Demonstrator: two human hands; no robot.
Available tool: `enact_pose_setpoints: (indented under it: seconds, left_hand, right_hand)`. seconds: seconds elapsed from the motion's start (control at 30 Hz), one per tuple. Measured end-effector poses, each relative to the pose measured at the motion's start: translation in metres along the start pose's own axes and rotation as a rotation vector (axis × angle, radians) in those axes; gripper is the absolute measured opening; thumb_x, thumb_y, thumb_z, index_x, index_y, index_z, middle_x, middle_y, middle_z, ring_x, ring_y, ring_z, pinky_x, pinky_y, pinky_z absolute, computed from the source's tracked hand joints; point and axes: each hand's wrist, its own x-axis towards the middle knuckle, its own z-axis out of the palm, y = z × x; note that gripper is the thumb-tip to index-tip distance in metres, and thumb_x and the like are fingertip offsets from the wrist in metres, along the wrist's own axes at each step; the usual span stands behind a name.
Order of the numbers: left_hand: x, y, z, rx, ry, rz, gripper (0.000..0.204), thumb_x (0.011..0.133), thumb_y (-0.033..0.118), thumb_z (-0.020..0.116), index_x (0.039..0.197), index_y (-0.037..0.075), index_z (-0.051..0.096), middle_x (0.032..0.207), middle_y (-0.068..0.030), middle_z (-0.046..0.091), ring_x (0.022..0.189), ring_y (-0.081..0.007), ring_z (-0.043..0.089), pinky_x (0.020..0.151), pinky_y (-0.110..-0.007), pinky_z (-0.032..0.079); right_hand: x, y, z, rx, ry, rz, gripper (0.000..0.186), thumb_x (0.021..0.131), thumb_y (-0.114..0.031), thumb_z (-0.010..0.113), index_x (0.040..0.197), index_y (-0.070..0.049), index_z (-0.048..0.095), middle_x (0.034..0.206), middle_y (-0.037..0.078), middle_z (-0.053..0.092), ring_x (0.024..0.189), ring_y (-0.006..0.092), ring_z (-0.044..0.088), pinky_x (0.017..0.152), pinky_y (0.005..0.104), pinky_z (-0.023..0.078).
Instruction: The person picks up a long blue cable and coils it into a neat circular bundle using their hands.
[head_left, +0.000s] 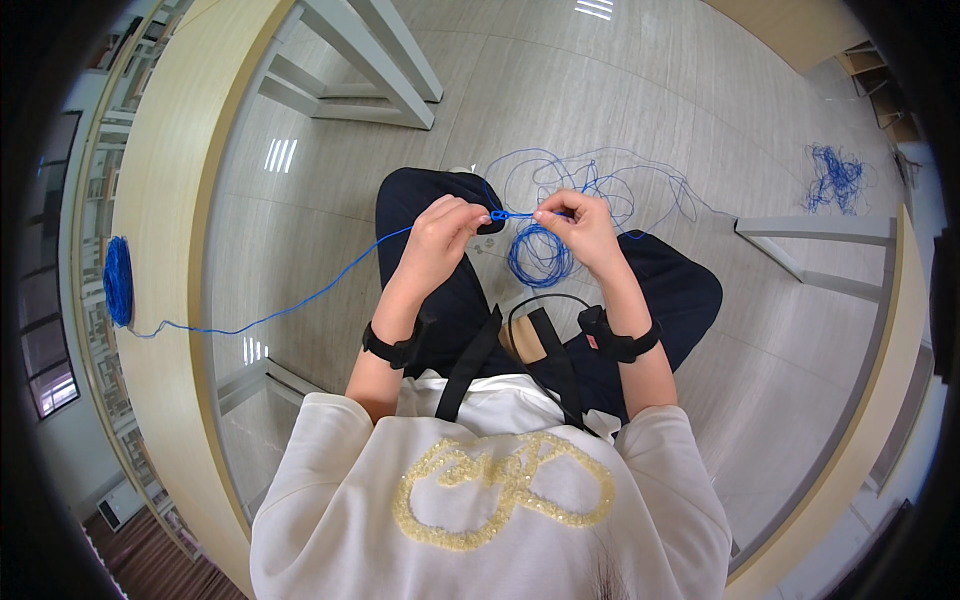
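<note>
A blue cord runs between my two hands, with a small blue knot or loop (500,215) in it. My left hand (440,232) pinches the cord just left of that loop. On its right side, my right hand (582,230) pinches the cord between thumb and fingertips. From my left hand a long blue strand (330,285) sags across to a wound blue hank (118,280) on the left table. Below my right hand shows a round coil of blue cord (540,255); whether it hangs or lies on the floor I cannot tell.
Loose blue loops (600,178) spread over the tiled floor (500,90) beyond my hands. Farther right lies a blue tangle (835,180). Wooden tables stand left (165,200) and right (880,370), with grey metal legs (365,60). My bent legs (670,290) flank the coil.
</note>
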Motion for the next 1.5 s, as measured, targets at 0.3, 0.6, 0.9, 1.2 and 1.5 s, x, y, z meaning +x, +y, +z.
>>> enact_pose_setpoints:
  seconds: [0.3, 0.6, 0.9, 1.2, 1.5]
  left_hand:
    - [0.007, 0.004, -0.019, 0.208, -0.134, -0.006, 0.004, 0.074, 0.003, 0.057, 0.078, 0.001, 0.056, 0.066, -0.0099, 0.051, 0.061, -0.0236, 0.049, 0.055, -0.031, 0.040]
    - [-0.004, 0.008, -0.009, 0.201, -0.086, 0.077, 0.004, 0.071, 0.002, 0.058, 0.074, 0.001, 0.055, 0.062, -0.0087, 0.050, 0.059, -0.0239, 0.052, 0.051, -0.031, 0.041]
    - [0.003, 0.011, -0.015, 0.115, -0.182, -0.070, 0.006, 0.077, 0.008, 0.055, 0.079, 0.004, 0.058, 0.062, -0.0069, 0.050, 0.058, -0.0204, 0.051, 0.051, -0.028, 0.039]
    - [0.003, 0.014, -0.017, 0.028, -0.282, -0.174, 0.010, 0.081, 0.013, 0.051, 0.081, 0.006, 0.058, 0.071, -0.0066, 0.053, 0.063, -0.0209, 0.052, 0.057, -0.029, 0.041]
    - [0.006, 0.013, -0.013, -0.299, -0.310, -0.271, 0.009, 0.081, 0.007, 0.051, 0.084, -0.001, 0.056, 0.075, -0.0069, 0.054, 0.064, -0.0139, 0.049, 0.057, -0.024, 0.039]
  right_hand:
    - [-0.005, -0.009, -0.009, -0.069, -0.073, -0.003, 0.010, 0.075, -0.009, 0.061, 0.077, 0.000, 0.061, 0.064, 0.001, 0.053, 0.054, 0.0057, 0.039, 0.050, 0.0210, 0.032]
    - [-0.007, -0.004, -0.001, -0.174, -0.024, -0.126, 0.009, 0.073, -0.007, 0.062, 0.077, 0.001, 0.062, 0.062, 0.004, 0.054, 0.052, 0.0079, 0.041, 0.048, 0.0220, 0.033]
    - [-0.005, 0.002, -0.001, 0.089, -0.290, 0.071, 0.018, 0.082, -0.014, 0.053, 0.089, 0.002, 0.060, 0.076, 0.003, 0.061, 0.070, 0.0077, 0.051, 0.065, 0.0211, 0.040]
    - [-0.002, -0.004, 0.007, 0.015, -0.363, 0.049, 0.016, 0.084, -0.013, 0.050, 0.086, 0.001, 0.058, 0.069, 0.000, 0.053, 0.063, 0.0070, 0.043, 0.058, 0.0214, 0.036]
    - [-0.010, -0.012, 0.018, -0.062, -0.095, -0.151, 0.010, 0.079, -0.008, 0.052, 0.082, -0.001, 0.059, 0.072, 0.009, 0.057, 0.067, 0.0191, 0.054, 0.060, 0.0263, 0.041]
